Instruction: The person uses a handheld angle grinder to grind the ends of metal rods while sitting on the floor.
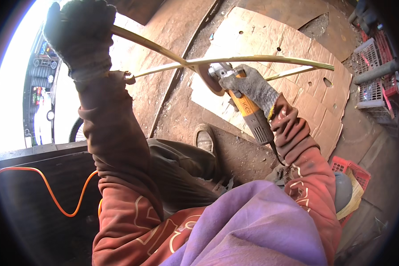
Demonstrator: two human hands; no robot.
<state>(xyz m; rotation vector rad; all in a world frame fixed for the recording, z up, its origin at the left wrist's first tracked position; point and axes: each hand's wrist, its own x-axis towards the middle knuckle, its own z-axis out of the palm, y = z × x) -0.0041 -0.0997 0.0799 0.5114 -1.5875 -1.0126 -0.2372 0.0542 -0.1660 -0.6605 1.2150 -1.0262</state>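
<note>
- Clamping an angle grinder point(250, 111) in the fingers of the right hand point(255, 86), grey-gloved, toward one o'clock.
- Clamping a metal bar point(148, 43) in the fingers of the left hand point(80, 35), dark-gloved, at ten o'clock.
- Seeing on the grinder a yellow-and-grey body and a round disc point(207, 80), near the bar's end at twelve; unable to tell contact.
- Crossing there with a slender, gold-sheened curved strip point(261, 58), stretching toward two o'clock.
- Finding a pale grey crate point(371, 93) at two o'clock, beneath a pipe point(377, 72); at four, a red crate point(362, 175) with a yellowish sheet point(354, 195).
- Spread below the metal: holed cardboard point(314, 104) on brown floor point(235, 150).
- Looping over a dark panel point(31, 230) at eight: an orange cable point(71, 215).
</note>
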